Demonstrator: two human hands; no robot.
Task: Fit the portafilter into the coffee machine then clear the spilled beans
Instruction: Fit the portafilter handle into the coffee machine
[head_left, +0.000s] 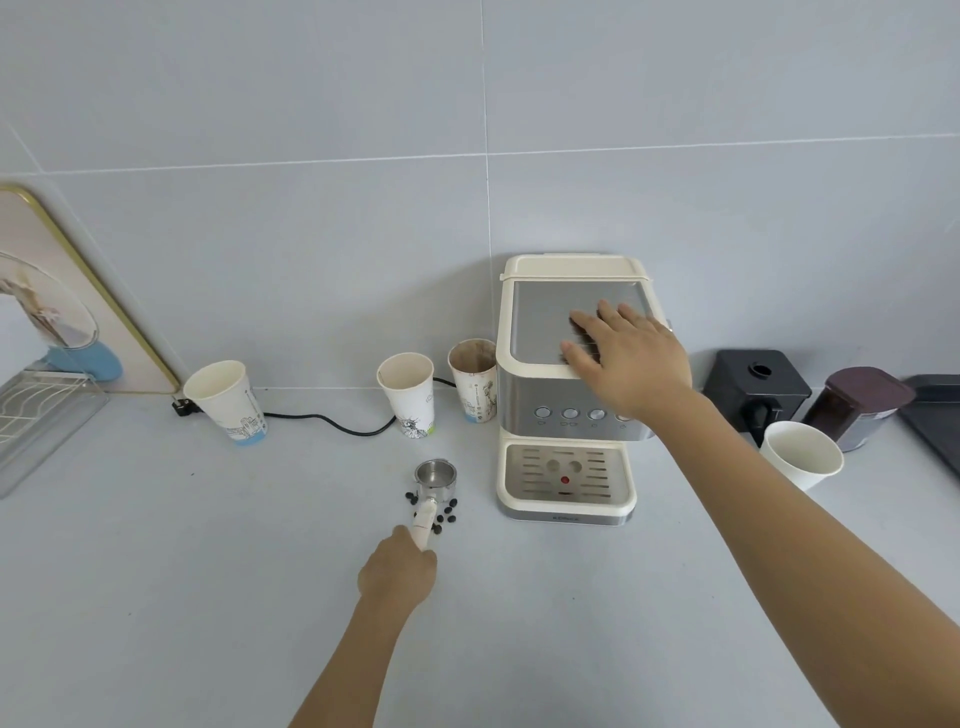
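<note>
Your left hand (399, 570) curls around the handle of the portafilter (434, 482), which lies on the tabletop (208, 571) at frame centre among spilled beans (447, 512). Your right hand (626, 356) lies spread flat on the coffee machine (566, 384).

Steel portafilter (435, 477) flat amid beans (450, 511)

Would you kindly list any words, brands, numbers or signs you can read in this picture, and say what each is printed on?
Nothing here can be read with certainty.
Coffee machine, base front: a small dark brand mark, too small to read.
Coffee machine buttons: tiny symbols beneath, too small to make out.
Portafilter handle: faint lettering, blurred.
Left paper cup: line drawings and vertical small print, unreadable.
Middle paper cup: a drawing, no legible words.
Stained paper cup: small print, blurred.
</note>
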